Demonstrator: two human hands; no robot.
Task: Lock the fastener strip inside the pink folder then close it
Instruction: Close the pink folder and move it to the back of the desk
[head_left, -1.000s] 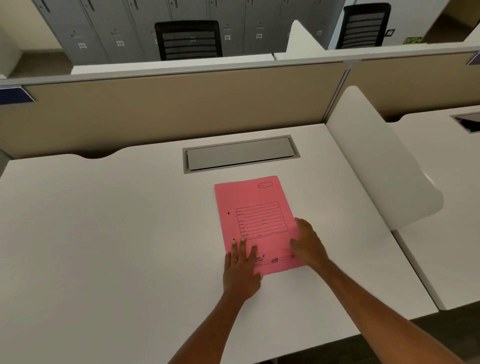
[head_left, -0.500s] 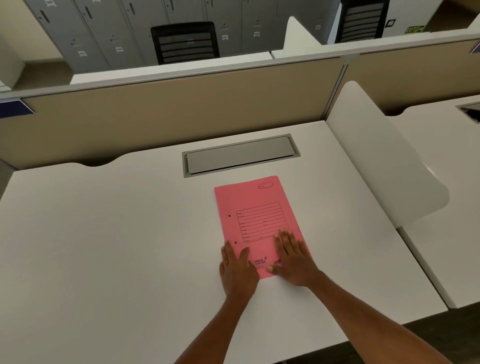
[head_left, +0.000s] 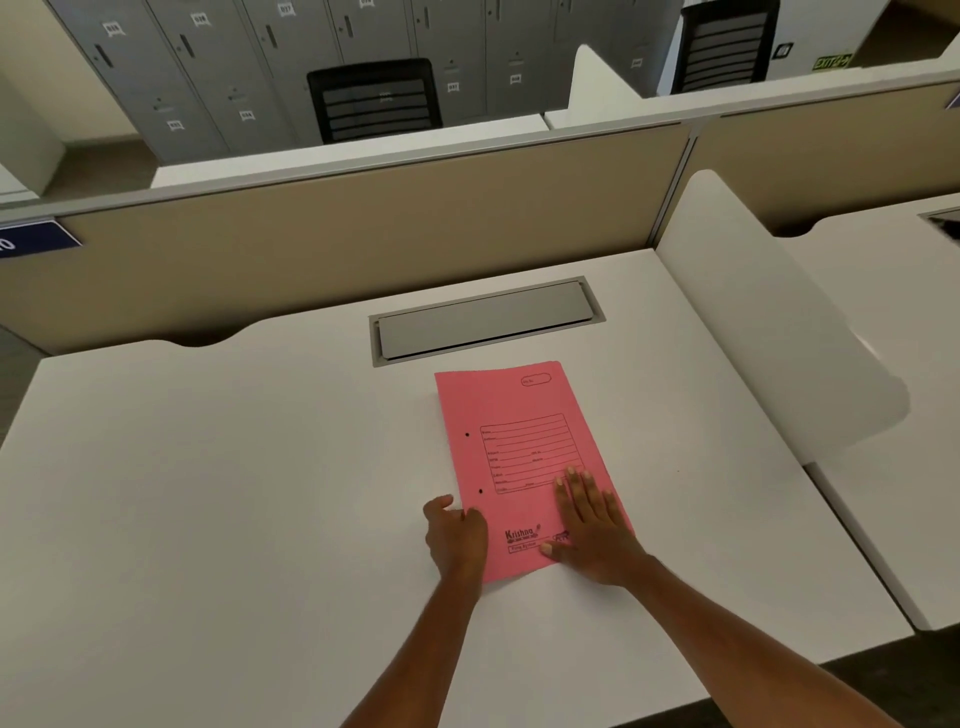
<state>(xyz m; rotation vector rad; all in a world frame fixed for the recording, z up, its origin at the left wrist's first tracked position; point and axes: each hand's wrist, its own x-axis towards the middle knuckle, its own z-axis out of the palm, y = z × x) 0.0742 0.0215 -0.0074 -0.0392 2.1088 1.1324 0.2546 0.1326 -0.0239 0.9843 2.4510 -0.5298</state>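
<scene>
- I see a broad white desk (head_left: 208, 493) with a smooth matte top filling most of the view; it bears everything below.
- Behind it stands a long beige fabric partition (head_left: 363, 234) with a pale grey top rail, and beyond that a black mesh-backed office chair (head_left: 375, 98) in front of a row of grey metal lockers (head_left: 234, 62).
- To the right, a curved white divider panel (head_left: 769, 322) rises between this desk and the neighbouring one.
- Set into the desk near the partition is a grey rectangular cable hatch (head_left: 485, 325), lid down.
- Just in front of the hatch lies a thin pink card folder (head_left: 519, 452), closed and flat, slightly turned, with a printed form box on the cover and two small punch holes along its left edge (the fastener strip inside is hidden from me).
- The right hand (head_left: 592, 525) lies palm down, fingers spread flat, pressing the folder's lower right cover; it grips nothing.
- The left hand (head_left: 457, 540) sits at the folder's lower left edge, fingers loosely curled and touching that edge; whether it pinches the card I cannot tell.
</scene>
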